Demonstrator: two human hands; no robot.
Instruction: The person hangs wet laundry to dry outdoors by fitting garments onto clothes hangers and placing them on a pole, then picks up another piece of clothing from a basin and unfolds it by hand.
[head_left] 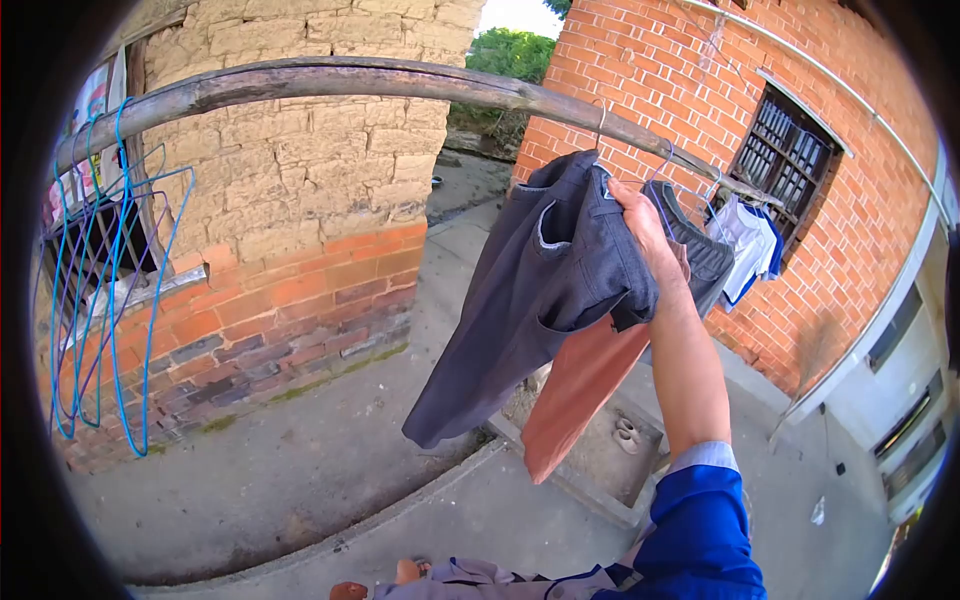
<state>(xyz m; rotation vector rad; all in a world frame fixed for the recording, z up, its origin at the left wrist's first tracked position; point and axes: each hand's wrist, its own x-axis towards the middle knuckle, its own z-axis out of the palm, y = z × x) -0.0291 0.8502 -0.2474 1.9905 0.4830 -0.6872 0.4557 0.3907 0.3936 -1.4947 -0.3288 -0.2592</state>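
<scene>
My right hand [645,222] reaches up from the lower right in a blue sleeve, its fingers closed on the waistband of dark grey trousers [500,300]. The trousers hang below a wooden pole [350,77]; a hanger hook [601,118] loops over the pole just above their waist. Behind them, salmon-coloured trousers [580,395] hang lower. Just right of the hand is a pair of dark grey shorts [700,240] on a hanger. My left hand does not show.
Several blue and purple hangers [122,290] dangle at the pole's left end. White and blue shirts [742,238] hang farther right. Brick walls [640,70] stand behind. On the concrete ground [300,480] there is a curb, and a pair of slippers [627,435] lies beyond it.
</scene>
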